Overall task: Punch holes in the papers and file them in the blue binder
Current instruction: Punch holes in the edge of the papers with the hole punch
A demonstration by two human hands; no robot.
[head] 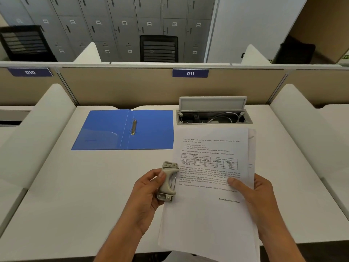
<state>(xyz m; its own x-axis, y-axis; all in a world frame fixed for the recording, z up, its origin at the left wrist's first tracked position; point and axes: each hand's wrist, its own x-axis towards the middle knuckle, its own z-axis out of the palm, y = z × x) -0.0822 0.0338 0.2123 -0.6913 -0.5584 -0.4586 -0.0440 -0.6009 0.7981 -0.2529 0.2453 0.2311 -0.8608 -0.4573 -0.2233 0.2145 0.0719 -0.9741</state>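
Note:
A beige hole punch (168,181) sits against the left edge of a stack of printed papers (209,214), and my left hand (145,195) grips it with the thumb on top. My right hand (253,193) holds the papers by their right edge, thumb pressed on the top sheet. The stack is lifted above the desk near its front edge. Farther back and to the left, the blue binder (151,137) lies open flat on the white desk (75,195), its metal rings (133,127) showing at the spine.
An open cable box (213,114) with wires is set into the desk behind the papers. White side dividers (39,118) flank the desk and a beige partition marked 011 (190,73) closes the back. Black chairs and grey lockers stand beyond.

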